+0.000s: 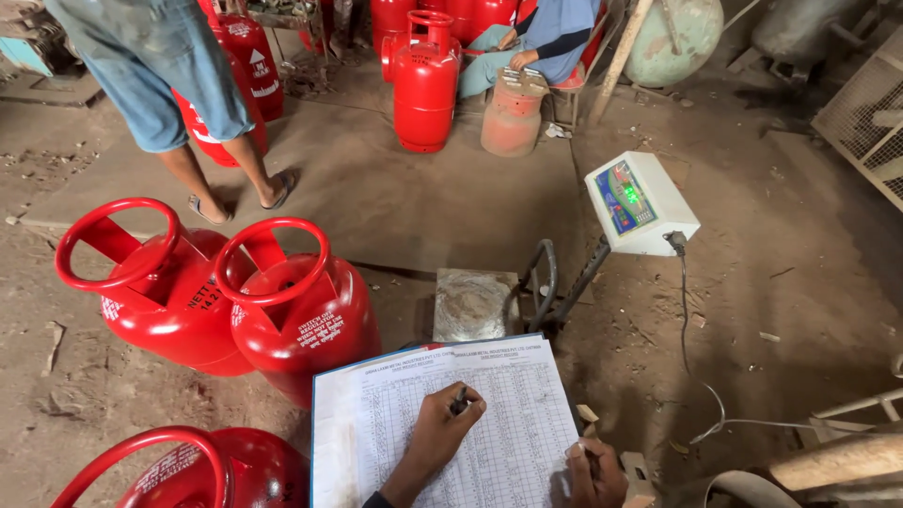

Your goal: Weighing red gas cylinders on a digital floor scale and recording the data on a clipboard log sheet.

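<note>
Pen point(459, 401) pinched in the left hand point(440, 431), grip closed around the dark barrel, tip down on a printed record sheet point(489, 414) ruled into narrow columns. Right hand point(594, 475) clamped on the sheet's lower right corner, fingers curled over the edge. Sheet lying directly under the left grip and reaching up and away from it. Just beyond the sheet's top edge, a small metal weighing platform point(473, 303) on the dirt floor point(790, 282), its white display box point(640, 202) raised on a post up and to the right of both grips. Left of the writing grip, three red gas cylinders point(296, 315) with ring handles, two standing close together. Farther off, past the platform, another person's legs in sandals point(202, 150) and more red cylinders point(425, 85).
</note>
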